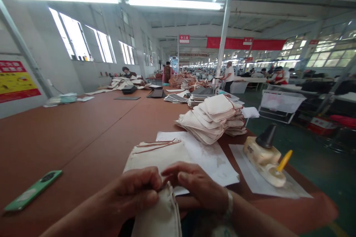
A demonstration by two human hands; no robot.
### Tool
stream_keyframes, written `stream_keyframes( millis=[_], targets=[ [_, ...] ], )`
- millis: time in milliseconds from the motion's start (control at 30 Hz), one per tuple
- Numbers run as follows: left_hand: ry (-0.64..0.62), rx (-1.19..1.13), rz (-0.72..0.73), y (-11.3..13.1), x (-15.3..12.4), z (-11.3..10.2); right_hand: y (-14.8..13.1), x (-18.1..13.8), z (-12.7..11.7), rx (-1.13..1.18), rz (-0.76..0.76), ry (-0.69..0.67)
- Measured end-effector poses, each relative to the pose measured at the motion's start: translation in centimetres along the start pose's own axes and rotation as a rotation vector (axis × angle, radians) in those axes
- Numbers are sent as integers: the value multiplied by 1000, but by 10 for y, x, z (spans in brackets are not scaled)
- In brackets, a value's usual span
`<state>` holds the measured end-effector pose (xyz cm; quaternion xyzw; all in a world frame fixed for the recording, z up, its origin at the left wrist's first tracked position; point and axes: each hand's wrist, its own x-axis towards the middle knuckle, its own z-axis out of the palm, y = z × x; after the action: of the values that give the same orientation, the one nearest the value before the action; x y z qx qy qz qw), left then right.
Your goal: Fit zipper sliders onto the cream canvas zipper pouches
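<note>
My left hand (139,187) is closed on a cream fabric piece (155,216), gripping it near its top corner, with the thumb pressed along it. The piece hangs toward me over the table's front edge, and its right side shows layered, stitched edges. Close by that corner is my right hand (198,185), its fingers bent and apart from the thumb; whether a fingertip touches the fabric I cannot tell. Just beyond both hands, similar cream pieces (158,155) with brown edges lie partly on a white paper sheet (214,159).
A tall pile of cream pieces (207,118) stands behind the paper. To the right, a glue container with a black cone (263,148) and a yellow-handled tool (284,161) sits on another sheet. A green phone (33,190) lies left. Co-workers stand farther off.
</note>
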<state>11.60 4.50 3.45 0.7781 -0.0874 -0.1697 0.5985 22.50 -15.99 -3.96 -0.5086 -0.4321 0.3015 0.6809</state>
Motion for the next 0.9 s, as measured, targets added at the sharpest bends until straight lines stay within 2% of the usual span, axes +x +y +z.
stream_keyframes(
  millis=[67,133,267,433,567,667,833,900],
  targets=[
    [13,50,20,-13,-2,10,-2,-23,19,146,22,-57],
    [23,111,29,-20,-4,17,3,-39,26,160,29,-22],
    [-13,93,-31,-21,-3,31,9,-56,24,5,33,68],
    [-49,-69,-77,-19,2,52,-1,-67,29,-241,-27,82],
    [-38,-166,-121,-19,3,62,-7,-72,36,-347,-38,89],
    [-13,-240,-153,-20,2,65,-6,-73,33,-248,23,64],
    [-1,-308,-138,-28,5,71,-1,-71,23,83,284,82],
    [17,-282,-137,-28,7,75,-1,-69,23,104,298,95]
  ],
)
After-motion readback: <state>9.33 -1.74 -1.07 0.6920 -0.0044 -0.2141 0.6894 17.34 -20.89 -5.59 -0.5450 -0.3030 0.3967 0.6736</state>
